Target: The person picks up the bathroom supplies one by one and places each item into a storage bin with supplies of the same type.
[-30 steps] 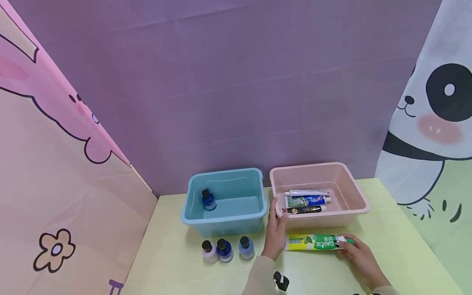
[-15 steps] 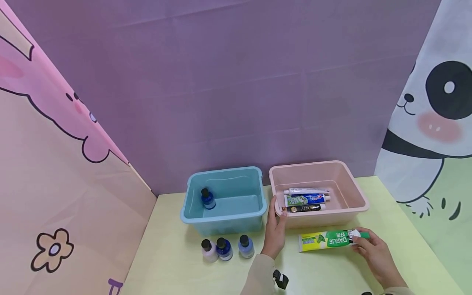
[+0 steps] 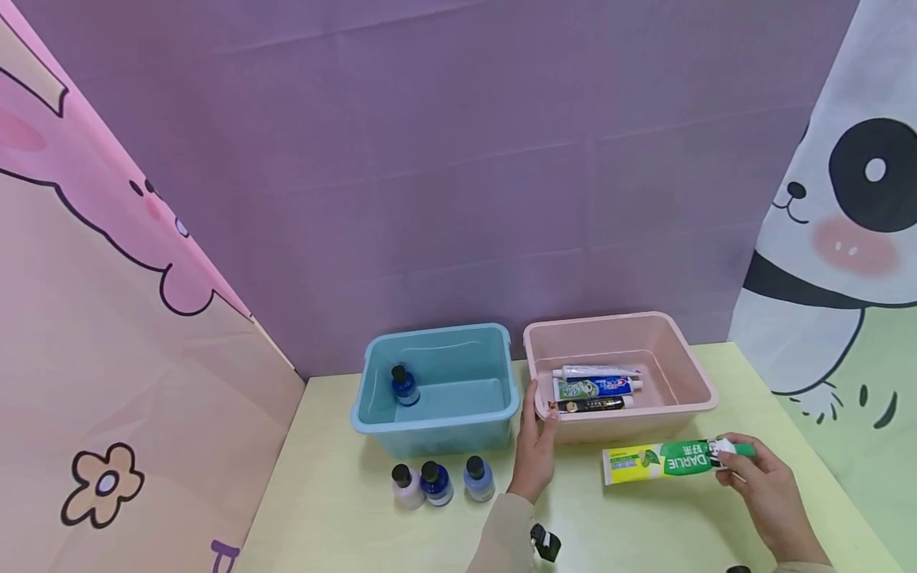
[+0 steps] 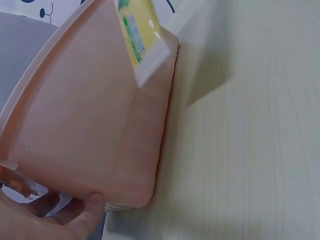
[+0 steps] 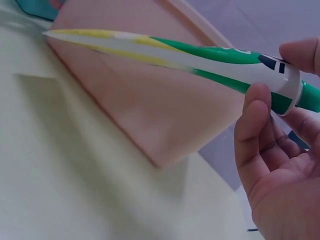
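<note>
My right hand (image 3: 775,493) pinches a green and yellow toothpaste tube (image 3: 669,461) near its green cap. In the head view the tube lies roughly level, in front of the pink bin (image 3: 688,413). In the right wrist view the toothpaste tube (image 5: 215,62) is edge-on, above the table, between thumb and fingers. My left hand (image 3: 532,461) holds the bin's near left corner, thumb on the front and fingers along the side. Inside the bin lie a white tube (image 3: 598,372), a blue and green toothpaste tube (image 3: 596,388) and a black tube (image 3: 593,406).
A blue bin (image 3: 437,434) stands left of the pink one, holding a dark blue bottle (image 3: 405,390). In front of it are a pale pink bottle (image 3: 408,493), a dark blue bottle (image 3: 438,489) and a light blue bottle (image 3: 479,483). A purple backdrop (image 3: 458,199) rises behind.
My right hand has moved right with the toothpaste tube, away from my left hand. The left hand stays at the pink bin's corner.
</note>
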A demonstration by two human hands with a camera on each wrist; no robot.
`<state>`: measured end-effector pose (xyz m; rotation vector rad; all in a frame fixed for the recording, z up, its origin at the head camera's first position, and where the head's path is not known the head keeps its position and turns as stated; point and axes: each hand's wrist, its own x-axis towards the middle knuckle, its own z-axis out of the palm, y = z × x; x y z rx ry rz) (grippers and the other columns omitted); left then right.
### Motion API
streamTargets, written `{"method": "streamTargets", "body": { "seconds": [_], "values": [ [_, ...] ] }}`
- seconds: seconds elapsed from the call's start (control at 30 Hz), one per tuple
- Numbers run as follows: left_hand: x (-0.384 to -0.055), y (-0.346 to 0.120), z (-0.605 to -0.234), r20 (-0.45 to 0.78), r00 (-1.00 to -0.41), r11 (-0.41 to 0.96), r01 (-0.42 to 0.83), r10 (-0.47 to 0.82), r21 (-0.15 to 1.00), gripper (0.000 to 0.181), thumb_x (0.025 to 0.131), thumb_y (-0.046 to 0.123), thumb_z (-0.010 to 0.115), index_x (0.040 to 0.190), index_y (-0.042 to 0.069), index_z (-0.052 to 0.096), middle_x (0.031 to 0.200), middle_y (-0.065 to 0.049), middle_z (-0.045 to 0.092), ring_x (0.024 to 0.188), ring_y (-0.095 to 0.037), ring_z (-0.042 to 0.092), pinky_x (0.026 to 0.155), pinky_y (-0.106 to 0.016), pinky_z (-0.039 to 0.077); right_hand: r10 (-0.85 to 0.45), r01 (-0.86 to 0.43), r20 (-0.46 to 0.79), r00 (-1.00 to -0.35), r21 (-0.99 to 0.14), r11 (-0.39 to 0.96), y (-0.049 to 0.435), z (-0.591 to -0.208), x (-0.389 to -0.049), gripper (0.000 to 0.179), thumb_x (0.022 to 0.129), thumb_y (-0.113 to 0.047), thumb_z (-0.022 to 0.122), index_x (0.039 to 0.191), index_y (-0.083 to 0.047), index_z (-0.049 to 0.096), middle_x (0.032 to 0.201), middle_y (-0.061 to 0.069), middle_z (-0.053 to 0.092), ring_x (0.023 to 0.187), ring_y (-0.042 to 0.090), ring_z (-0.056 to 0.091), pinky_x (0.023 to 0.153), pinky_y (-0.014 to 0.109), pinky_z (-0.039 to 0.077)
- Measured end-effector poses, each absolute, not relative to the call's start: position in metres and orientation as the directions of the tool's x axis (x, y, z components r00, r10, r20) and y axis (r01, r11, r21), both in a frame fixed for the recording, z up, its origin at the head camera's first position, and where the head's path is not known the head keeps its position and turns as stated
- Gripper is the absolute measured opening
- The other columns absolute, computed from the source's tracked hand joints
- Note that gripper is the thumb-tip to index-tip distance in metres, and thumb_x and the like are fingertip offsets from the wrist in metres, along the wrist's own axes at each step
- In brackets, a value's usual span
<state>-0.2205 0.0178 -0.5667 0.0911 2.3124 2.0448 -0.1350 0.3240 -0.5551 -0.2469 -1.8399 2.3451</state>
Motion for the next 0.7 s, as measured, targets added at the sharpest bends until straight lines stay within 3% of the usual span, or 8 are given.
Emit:
{"method": "streamTargets", "body": {
  "seconds": [0.7],
  "values": [
    [-0.22,0.018,-0.567,0.013,-0.997,0.108,0.021,0.075,0.994,0.059,0.106,0.053,0.044,0.159,0.052,0.017,0.172,0.0,0.021,0.158,-0.035,0.022,0.122,-0.069,0.021,0.221,-0.254,0.194,-0.956,-0.923,-0.289,0.326,-0.506,-0.144,0.034,0.105,0.004,0.043,0.106,-0.014,0.072,0.1,-0.007,0.069,0.073,0.005,0.064,0.063,0.017,0.055]
  ]
}}
